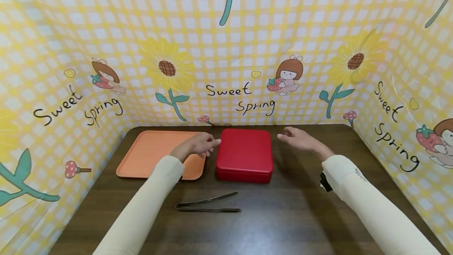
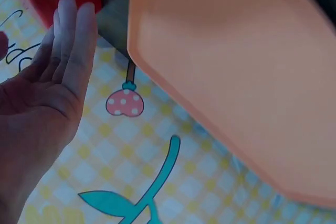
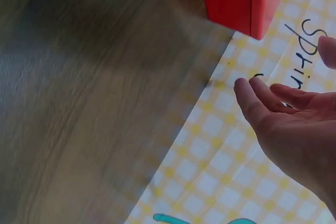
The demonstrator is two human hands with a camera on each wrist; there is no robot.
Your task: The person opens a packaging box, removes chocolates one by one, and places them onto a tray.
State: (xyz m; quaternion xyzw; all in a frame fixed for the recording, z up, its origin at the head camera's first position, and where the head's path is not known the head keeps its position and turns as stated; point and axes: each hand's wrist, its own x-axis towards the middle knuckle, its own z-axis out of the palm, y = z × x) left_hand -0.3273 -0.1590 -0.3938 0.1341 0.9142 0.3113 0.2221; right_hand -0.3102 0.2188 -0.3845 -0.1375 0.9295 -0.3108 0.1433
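A red lidded box (image 1: 245,152) sits on the dark wooden table, its lid on. At the box's left side is my left hand (image 1: 201,144), over the right part of an orange tray (image 1: 159,150); in the left wrist view this hand (image 2: 58,82) has its fingers extended and holds nothing. My right hand (image 1: 297,139) hovers to the right of the box, apart from it. The right wrist view shows that hand (image 3: 294,114) with loosely bent fingers and nothing in them. Metal tongs (image 1: 209,204) lie spread in front of the box.
The brown table (image 1: 283,223) ends at a yellow checked cloth (image 1: 226,62) that hangs behind it and along both sides. The tray lies left of the box, with a narrow strip of tabletop between them.
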